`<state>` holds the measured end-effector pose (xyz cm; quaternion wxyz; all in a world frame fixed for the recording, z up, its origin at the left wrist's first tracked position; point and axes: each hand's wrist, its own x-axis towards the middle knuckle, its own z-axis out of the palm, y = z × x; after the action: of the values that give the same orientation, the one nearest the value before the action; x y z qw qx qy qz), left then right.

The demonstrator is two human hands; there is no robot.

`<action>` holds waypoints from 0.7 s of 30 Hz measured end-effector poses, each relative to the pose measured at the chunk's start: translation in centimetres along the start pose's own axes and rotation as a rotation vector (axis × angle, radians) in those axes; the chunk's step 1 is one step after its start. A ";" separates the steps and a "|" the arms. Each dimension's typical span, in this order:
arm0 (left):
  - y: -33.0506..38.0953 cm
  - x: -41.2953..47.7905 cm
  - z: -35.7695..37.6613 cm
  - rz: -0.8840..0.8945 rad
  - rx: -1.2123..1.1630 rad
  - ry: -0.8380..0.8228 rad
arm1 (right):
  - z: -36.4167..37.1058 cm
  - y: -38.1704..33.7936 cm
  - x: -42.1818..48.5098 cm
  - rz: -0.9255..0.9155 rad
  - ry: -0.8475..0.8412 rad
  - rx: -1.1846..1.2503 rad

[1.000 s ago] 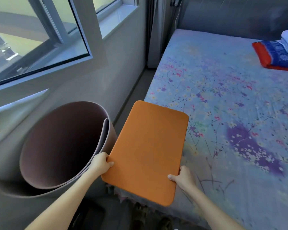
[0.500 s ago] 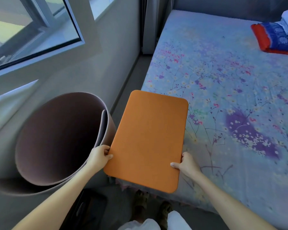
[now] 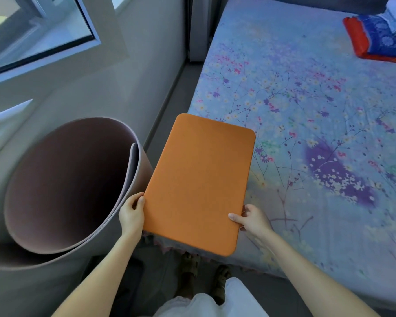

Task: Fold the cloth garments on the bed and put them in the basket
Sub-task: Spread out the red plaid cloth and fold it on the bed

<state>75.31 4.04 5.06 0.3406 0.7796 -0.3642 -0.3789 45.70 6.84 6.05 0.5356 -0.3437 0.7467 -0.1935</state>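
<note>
A: What do we have in our hands?

B: We hold a flat orange board [image 3: 199,186]. Our left hand [image 3: 132,216] grips its left edge, fingers curled round it. Our right hand [image 3: 253,219] pinches its right edge, thumb on top. So each grip is closed on the board.

A: Where is the board?

B: It is up in the air, over the near corner of the bed [image 3: 306,124]. Just beside it, on the left, stands a big rolled mat [image 3: 62,184] by the wall, under the window [image 3: 39,30].

A: Where are the clothes we must fold?

B: We see a small pile of folded cloth [image 3: 380,37], red and blue with something white on top, far off at the top right corner of the bed. It is well apart from our hands. We see no basket.

A: So which step are we on?

B: We think the folding has not begun. Our hands are full with the board, so this looks like getting ready.

A: What comes next?

B: We guess the board must be put down somewhere first. Then both hands must let go and reach far across the bed for the cloth.

A: Any words to read?

B: No. The board is plain, and the sheet shows only little flowers
</note>
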 end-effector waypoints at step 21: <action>-2.3 -1.2 0.5 0.246 0.673 0.166 | -0.2 2.0 0.5 -0.162 -0.066 -0.052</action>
<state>75.07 6.08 3.34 0.1364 0.8266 -0.5305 -0.1294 44.82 7.87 4.48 0.5336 -0.4228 0.7031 -0.2053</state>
